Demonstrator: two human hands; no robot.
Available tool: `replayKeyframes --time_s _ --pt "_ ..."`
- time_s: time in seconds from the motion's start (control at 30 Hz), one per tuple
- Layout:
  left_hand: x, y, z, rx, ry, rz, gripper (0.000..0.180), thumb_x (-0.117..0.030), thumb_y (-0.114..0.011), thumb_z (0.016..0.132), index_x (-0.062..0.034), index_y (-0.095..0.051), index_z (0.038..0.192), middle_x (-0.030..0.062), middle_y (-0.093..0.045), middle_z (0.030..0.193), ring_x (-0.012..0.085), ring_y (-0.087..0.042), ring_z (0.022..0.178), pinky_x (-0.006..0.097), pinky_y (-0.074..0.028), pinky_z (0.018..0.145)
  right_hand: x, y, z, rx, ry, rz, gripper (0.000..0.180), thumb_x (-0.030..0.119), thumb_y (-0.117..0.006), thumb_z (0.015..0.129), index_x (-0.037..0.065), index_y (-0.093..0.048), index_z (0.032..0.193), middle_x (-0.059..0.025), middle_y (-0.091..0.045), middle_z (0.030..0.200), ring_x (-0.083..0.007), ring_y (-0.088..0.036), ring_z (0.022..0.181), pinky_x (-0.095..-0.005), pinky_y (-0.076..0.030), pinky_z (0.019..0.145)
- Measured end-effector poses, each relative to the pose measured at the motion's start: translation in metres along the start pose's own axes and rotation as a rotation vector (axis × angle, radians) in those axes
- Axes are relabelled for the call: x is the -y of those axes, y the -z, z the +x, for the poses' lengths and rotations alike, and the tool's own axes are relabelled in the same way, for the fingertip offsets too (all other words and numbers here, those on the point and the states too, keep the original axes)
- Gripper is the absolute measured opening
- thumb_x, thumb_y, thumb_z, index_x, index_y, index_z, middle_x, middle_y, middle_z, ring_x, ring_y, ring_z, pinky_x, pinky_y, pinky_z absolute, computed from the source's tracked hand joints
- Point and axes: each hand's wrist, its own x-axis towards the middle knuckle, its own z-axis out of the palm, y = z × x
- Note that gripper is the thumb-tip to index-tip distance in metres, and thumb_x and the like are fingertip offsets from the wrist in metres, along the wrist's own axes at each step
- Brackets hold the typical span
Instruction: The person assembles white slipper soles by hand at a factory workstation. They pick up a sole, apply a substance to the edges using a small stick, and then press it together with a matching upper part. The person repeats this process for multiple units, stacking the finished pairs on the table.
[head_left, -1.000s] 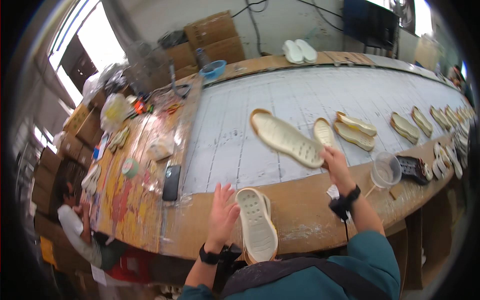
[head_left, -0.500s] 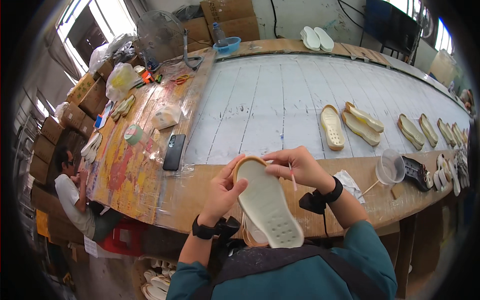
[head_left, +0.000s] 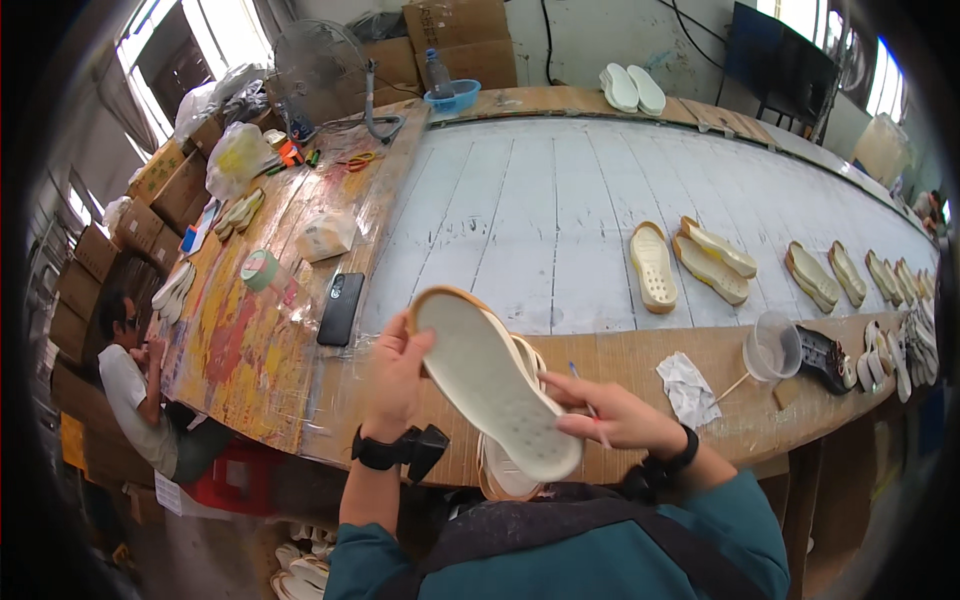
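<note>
Gripping a white shoe sole [head_left: 497,383] above the table's wooden edge [head_left: 640,362], the left hand [head_left: 396,375] curls its fingers around the sole's upper end. The right hand [head_left: 610,412] lies with fingers stretched nearly flat against the lower end, a thin brush [head_left: 583,389] tucked between them, another sole [head_left: 505,462] just beneath.

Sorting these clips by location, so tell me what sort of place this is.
Most likely a shoe-making workshop. Rows of pale shoe soles lie along a long work table, the left hand and right hand hold another sole, and stacked cardboard boxes stand behind.
</note>
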Motion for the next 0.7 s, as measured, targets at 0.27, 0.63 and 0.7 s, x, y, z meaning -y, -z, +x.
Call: replayKeyframes --time_s 0.27,0.63,0.7 --pt "-0.026 -0.054 0.005 -0.069 -0.373 0.077 0.024 0.001 -0.054 0.079 0.0051 -0.051 0.103 0.0025 -0.058 0.086 0.0042 -0.052 0.073 0.017 -0.042 0.064 -0.01 -0.024 -0.031 -0.286 -0.052 0.372 0.04 0.013 -0.042 0.088 -0.001 -0.035 0.124 -0.0083 -0.047 0.113 -0.015 -0.047 0.1 -0.0269 -0.038 0.086" --pt "-0.031 -0.083 0.017 0.491 -0.51 0.478 0.044 -0.029 -0.034 0.09 0.0033 -0.041 0.119 0.0184 -0.041 0.126 0.0272 -0.044 0.113 0.032 -0.036 0.092 -0.022 -0.002 -0.046 0.161 -0.332 1.125 0.02 0.011 -0.056 0.08 0.0 -0.055 0.097 -0.0031 -0.056 0.076 -0.0099 -0.056 0.07 -0.0229 -0.045 0.063" --pt "-0.019 -0.084 0.019 0.571 -0.374 0.366 0.05 -0.04 -0.028 0.092 0.0001 -0.041 0.119 0.0174 -0.04 0.127 0.0269 -0.042 0.115 0.033 -0.037 0.092 -0.025 -0.004 -0.043 0.171 -0.357 1.275 0.019 0.013 -0.058 0.08 -0.001 -0.056 0.092 -0.0039 -0.057 0.076 -0.0117 -0.057 0.072 -0.0247 -0.046 0.064"
